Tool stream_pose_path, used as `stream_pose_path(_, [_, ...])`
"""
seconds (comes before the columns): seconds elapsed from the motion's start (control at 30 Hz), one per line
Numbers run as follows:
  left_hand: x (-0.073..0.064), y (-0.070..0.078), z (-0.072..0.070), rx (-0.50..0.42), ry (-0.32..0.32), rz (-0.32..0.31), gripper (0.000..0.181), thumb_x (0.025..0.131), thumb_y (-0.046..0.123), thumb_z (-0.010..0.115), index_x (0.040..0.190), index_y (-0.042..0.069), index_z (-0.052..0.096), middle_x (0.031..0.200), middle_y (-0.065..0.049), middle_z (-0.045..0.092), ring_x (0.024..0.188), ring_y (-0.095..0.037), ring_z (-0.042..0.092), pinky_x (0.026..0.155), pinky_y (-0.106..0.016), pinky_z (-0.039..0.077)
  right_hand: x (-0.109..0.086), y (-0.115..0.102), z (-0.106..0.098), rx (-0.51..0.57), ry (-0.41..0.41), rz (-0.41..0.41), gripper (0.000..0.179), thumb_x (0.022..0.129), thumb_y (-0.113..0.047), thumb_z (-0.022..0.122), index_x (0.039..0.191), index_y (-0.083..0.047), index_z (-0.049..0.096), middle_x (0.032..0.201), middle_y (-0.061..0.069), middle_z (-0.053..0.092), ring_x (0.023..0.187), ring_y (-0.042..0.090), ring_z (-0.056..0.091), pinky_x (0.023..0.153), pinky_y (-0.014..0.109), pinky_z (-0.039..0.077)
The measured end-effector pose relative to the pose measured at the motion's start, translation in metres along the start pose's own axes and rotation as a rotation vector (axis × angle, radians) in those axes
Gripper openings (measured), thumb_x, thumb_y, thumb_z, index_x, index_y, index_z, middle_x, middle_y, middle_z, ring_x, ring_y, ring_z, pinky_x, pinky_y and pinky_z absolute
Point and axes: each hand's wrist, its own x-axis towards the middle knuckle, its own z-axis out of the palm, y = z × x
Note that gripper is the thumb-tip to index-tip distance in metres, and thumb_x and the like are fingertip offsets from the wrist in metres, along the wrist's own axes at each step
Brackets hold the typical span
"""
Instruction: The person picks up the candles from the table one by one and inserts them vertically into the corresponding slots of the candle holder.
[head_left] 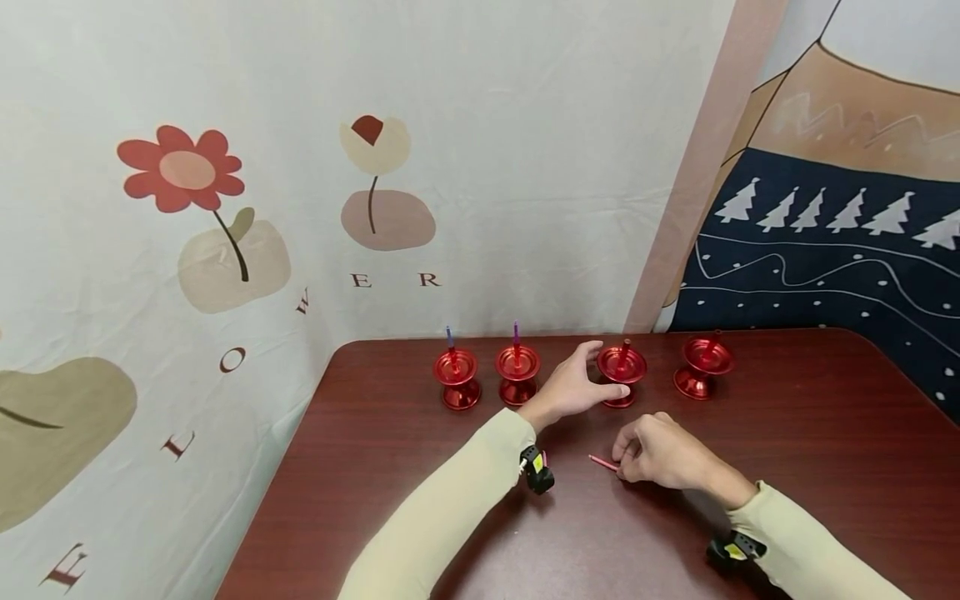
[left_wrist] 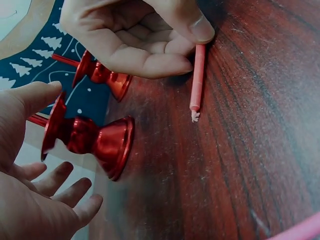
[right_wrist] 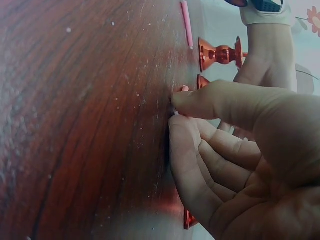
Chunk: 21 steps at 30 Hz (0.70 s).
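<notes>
My right hand (head_left: 663,450) pinches a thin pink candle (left_wrist: 198,80) between thumb and fingertips, close over the tabletop. The candle's wick end points away from the fingers, to the left in the head view. My left hand (head_left: 573,385) is spread around a shiny red candle holder (head_left: 621,367), with the thumb at its dish rim and the other fingers loosely extended. A short reddish candle (head_left: 626,348) stands upright in that holder. In the right wrist view, the right thumb and fingertips hide most of the pinched candle.
Two more red holders stand to the left, with a blue candle (head_left: 449,337) and a purple candle (head_left: 516,333). Another red holder (head_left: 703,367) with a red candle stands at right. A second pink candle (right_wrist: 186,25) lies near my left wrist. A printed cloth (head_left: 525,167) hangs behind the table.
</notes>
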Motion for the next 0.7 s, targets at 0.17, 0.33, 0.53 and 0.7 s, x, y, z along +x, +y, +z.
stream_pose_path(0.17, [0.007, -0.006, 0.005, -0.049, -0.008, -0.044, 0.090, 0.093, 0.034, 0.091, 0.168, 0.018, 0.043, 0.158, -0.009, 0.059, 0.146, -0.023, 0.056, 0.119, -0.042, 0.046, 0.001, 0.002, 0.000, -0.009, 0.009, -0.022, 0.021, 0.073, 0.000, 0.083, 0.081, -0.019, 0.077, 0.068, -0.018, 0.061, 0.063, -0.001, 0.054, 0.059, 0.023, 0.047])
stream_pose_path(0.33, [0.012, -0.009, 0.007, -0.107, -0.027, -0.059, 0.090, 0.093, 0.035, 0.091, 0.168, 0.021, 0.043, 0.157, -0.007, 0.060, 0.143, -0.018, 0.057, 0.118, -0.042, 0.047, 0.002, 0.008, -0.001, 0.025, 0.000, -0.060, 0.021, 0.074, 0.000, 0.082, 0.081, -0.019, 0.078, 0.069, -0.019, 0.063, 0.065, -0.001, 0.057, 0.061, 0.023, 0.050])
stream_pose_path(0.53, [0.015, -0.008, 0.008, -0.157, -0.045, -0.051, 0.090, 0.093, 0.036, 0.091, 0.168, 0.022, 0.044, 0.157, -0.006, 0.060, 0.140, -0.018, 0.058, 0.118, -0.042, 0.047, 0.000, 0.018, -0.006, 0.128, -0.031, -0.083, 0.018, 0.078, 0.002, 0.082, 0.085, -0.015, 0.082, 0.072, -0.017, 0.066, 0.067, 0.000, 0.059, 0.062, 0.023, 0.052])
stream_pose_path(0.7, [0.018, -0.008, 0.008, -0.161, -0.047, -0.025, 0.089, 0.094, 0.036, 0.090, 0.169, 0.020, 0.044, 0.159, -0.006, 0.059, 0.140, -0.016, 0.057, 0.119, -0.041, 0.046, -0.003, 0.029, -0.013, 0.230, -0.035, -0.026, 0.016, 0.080, 0.003, 0.079, 0.088, -0.010, 0.082, 0.074, -0.011, 0.066, 0.068, 0.003, 0.058, 0.061, 0.022, 0.049])
